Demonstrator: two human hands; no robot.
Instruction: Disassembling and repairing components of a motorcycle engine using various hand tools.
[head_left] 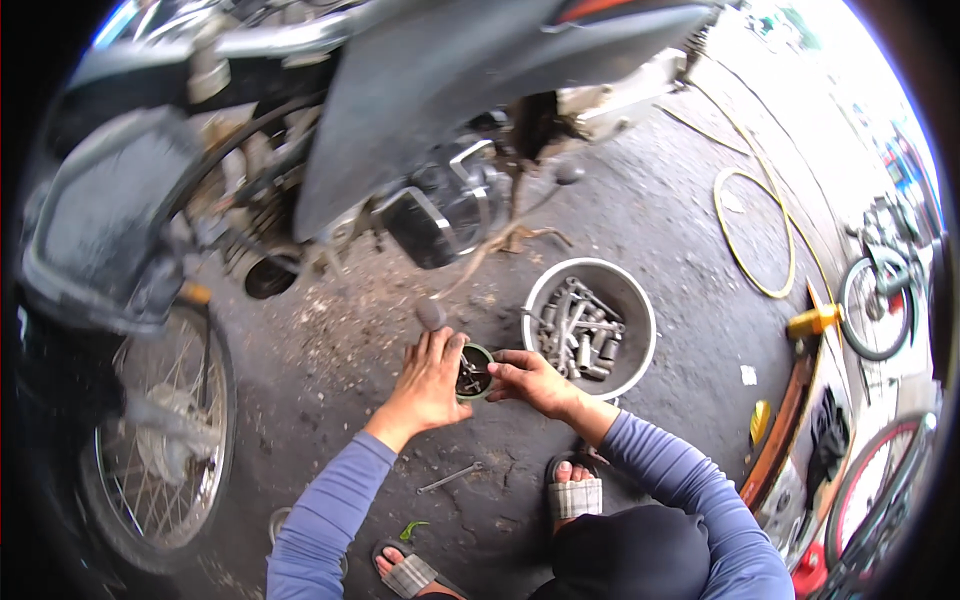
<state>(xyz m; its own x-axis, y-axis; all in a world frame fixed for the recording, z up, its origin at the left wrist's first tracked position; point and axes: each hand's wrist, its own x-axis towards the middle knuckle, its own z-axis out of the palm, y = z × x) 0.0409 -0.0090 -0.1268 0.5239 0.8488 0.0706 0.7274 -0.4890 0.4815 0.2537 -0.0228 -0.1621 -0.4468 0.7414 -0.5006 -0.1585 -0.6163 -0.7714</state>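
Note:
My left hand (428,385) is wrapped around a small green cup (480,355) that holds small metal fasteners (470,375). My right hand (525,380) grips the cup's other side, its thumb at the rim; whether it also pinches a fastener is unclear. Just beyond my right hand, a steel bowl (640,330) holds several sockets and wrenches (580,325). A loose wrench (448,478) lies on the ground below my hands. Above them is the underside of a motorbike (410,70), with a foot pedal (431,313) close to my left fingers.
The motorbike's wheel (160,440) stands at the left. A coiled yellow hose (754,285) lies on the ground (320,330) at upper right. Another motorbike (885,290), a bicycle wheel (860,480), an orange board (785,410) and a yellow tool (812,322) line the right side.

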